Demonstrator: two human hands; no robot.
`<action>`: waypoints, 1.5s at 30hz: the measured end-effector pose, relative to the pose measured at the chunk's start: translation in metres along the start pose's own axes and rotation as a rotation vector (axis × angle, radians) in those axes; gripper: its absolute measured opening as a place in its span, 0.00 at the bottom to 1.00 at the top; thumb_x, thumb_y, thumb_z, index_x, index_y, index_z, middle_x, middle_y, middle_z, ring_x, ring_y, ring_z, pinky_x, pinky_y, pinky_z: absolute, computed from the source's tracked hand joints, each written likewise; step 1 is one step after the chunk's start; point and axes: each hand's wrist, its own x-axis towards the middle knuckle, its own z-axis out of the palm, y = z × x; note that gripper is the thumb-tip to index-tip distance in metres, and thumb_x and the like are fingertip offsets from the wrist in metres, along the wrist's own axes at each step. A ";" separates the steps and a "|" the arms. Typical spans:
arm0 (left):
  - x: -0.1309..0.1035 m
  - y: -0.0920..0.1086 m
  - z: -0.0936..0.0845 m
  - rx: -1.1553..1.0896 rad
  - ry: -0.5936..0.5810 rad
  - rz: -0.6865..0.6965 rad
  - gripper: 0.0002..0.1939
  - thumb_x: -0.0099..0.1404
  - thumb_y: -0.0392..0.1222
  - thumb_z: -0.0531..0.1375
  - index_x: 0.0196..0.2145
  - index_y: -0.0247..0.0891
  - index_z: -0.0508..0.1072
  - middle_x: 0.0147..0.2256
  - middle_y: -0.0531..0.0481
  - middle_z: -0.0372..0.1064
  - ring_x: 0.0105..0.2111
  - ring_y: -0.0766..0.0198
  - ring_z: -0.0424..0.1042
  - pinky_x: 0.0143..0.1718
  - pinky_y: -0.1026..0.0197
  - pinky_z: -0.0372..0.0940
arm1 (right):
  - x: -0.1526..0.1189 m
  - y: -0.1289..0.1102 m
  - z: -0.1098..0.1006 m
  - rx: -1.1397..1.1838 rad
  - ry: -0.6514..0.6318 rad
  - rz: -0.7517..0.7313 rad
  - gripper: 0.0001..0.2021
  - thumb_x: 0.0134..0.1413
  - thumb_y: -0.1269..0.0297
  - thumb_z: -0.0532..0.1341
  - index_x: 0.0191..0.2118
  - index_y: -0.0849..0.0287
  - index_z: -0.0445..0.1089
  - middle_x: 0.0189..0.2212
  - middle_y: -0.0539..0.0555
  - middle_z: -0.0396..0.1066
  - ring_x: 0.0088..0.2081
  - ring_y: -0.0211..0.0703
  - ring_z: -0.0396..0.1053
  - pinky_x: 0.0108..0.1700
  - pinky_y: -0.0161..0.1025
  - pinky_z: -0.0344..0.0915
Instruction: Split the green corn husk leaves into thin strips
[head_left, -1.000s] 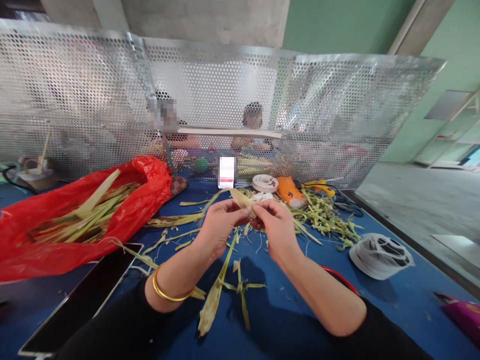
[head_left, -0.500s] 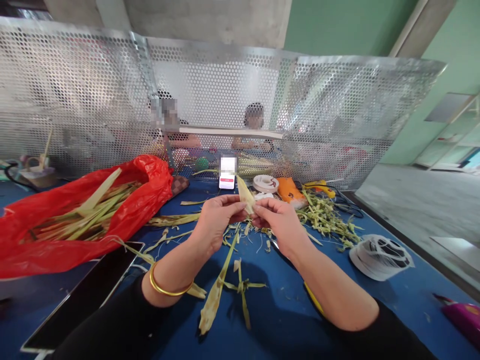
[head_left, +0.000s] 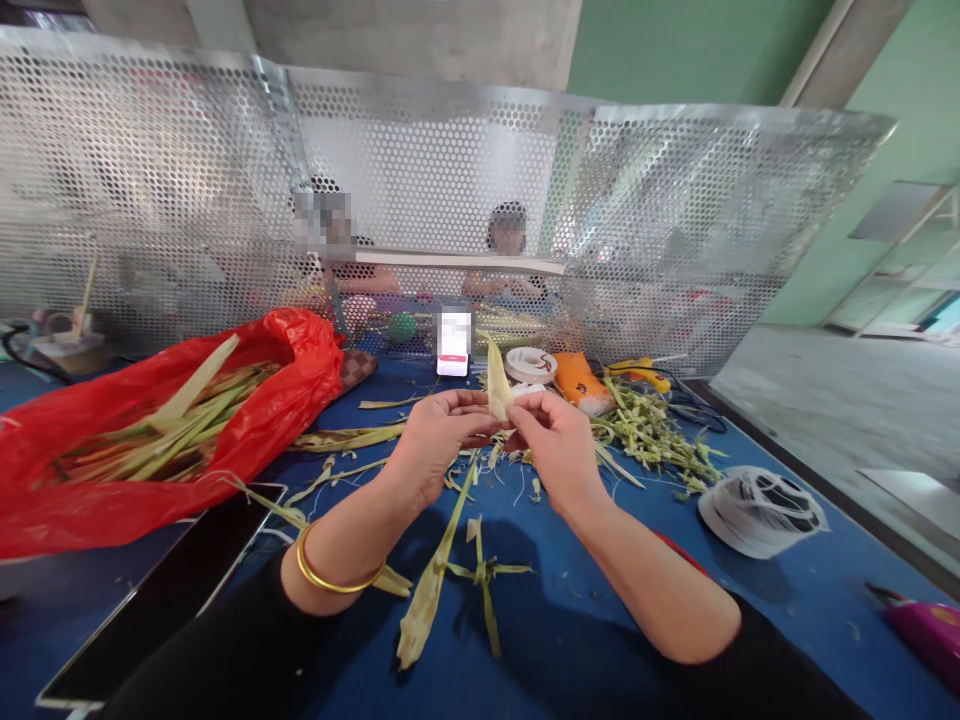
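Observation:
A pale yellow strip of dried corn husk [head_left: 497, 380] stands nearly upright between my two hands, over the middle of the blue table. My left hand [head_left: 442, 435] pinches its lower end from the left. From the right, the thumb and fingers of my right hand [head_left: 553, 430] close on the same end, close to the left fingertips. Below them lie a long dry husk strip [head_left: 427, 610] and a small cross-shaped knotted husk piece [head_left: 484, 572]. Husk scraps and thin threads are scattered just beyond my fingers.
At left, a red plastic bag [head_left: 292, 335] holds many husks, beside a dark tablet [head_left: 165, 590]. A lit phone [head_left: 454, 345], tape roll [head_left: 531, 364], orange packet [head_left: 579, 380], husk pile [head_left: 652, 435] and white spool [head_left: 757, 512] surround the work. Two people sit behind the perforated metal screen [head_left: 450, 160].
The husk strip has turned more upright, its tip now leaning less to the left. My right forearm has shifted slightly, hiding the yellow handle and showing a red edge. Both hands stay together.

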 end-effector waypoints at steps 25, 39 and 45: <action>-0.003 0.020 -0.010 0.013 -0.113 -0.017 0.07 0.48 0.34 0.66 0.29 0.32 0.80 0.26 0.46 0.76 0.25 0.66 0.72 0.29 0.66 0.66 | 0.007 -0.016 -0.023 -0.451 -0.315 -0.675 0.10 0.57 0.69 0.58 0.43 0.55 0.73 0.34 0.54 0.71 0.34 0.41 0.70 0.37 0.40 0.67; -0.003 0.012 -0.005 -0.013 -0.124 -0.135 0.04 0.45 0.33 0.66 0.24 0.36 0.78 0.24 0.47 0.74 0.26 0.64 0.73 0.23 0.67 0.61 | 0.006 0.003 -0.033 -0.489 -0.212 -0.857 0.09 0.58 0.68 0.59 0.39 0.50 0.76 0.32 0.52 0.70 0.33 0.40 0.68 0.34 0.38 0.67; -0.004 0.008 -0.003 -0.040 -0.118 -0.127 0.05 0.47 0.35 0.65 0.26 0.37 0.77 0.26 0.47 0.74 0.29 0.62 0.73 0.26 0.66 0.63 | 0.005 0.004 -0.032 -0.476 -0.172 -0.861 0.08 0.58 0.69 0.59 0.38 0.51 0.75 0.32 0.52 0.68 0.34 0.40 0.68 0.35 0.37 0.67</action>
